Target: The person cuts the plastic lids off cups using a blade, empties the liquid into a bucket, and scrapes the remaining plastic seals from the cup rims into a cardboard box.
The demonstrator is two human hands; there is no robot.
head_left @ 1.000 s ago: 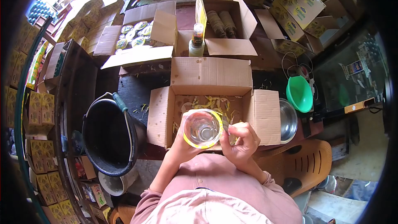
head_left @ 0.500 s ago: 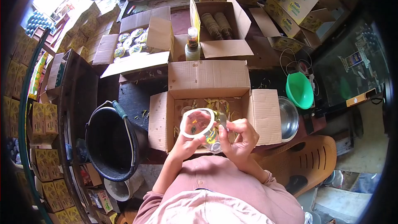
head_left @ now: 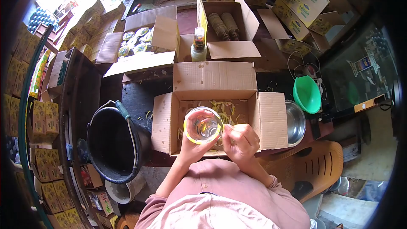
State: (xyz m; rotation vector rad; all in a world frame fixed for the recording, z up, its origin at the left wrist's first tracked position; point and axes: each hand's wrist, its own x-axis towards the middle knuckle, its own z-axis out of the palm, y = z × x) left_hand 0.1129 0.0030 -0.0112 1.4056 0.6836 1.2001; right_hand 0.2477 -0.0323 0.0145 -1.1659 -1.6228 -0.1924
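Observation:
A clear plastic cup (head_left: 203,125) with a pale rim and yellow print on its wall is in my left hand (head_left: 193,149), whose fingers wrap round its side. Its mouth faces up toward me, so the round base shows inside. Close against the cup's right side, my right hand (head_left: 241,143) is closed, thumb and fingertips pinched together. What the pinch holds, if anything, is too small to make out. Both hands are over the near side of an open cardboard box (head_left: 214,76). Thin yellow-green scraps (head_left: 224,109) lie on its bottom.
To the left stands a black bucket (head_left: 95,144). A metal bowl (head_left: 296,123) and a green basin (head_left: 308,95) are at the right. Behind are a box of lidded cups (head_left: 136,41), a box of cup stacks (head_left: 224,25), and a jar (head_left: 198,53).
The cup has turned in my left hand, from tilted sideways to mouth up. My right hand has moved slightly left and down, its fingers curled more tightly.

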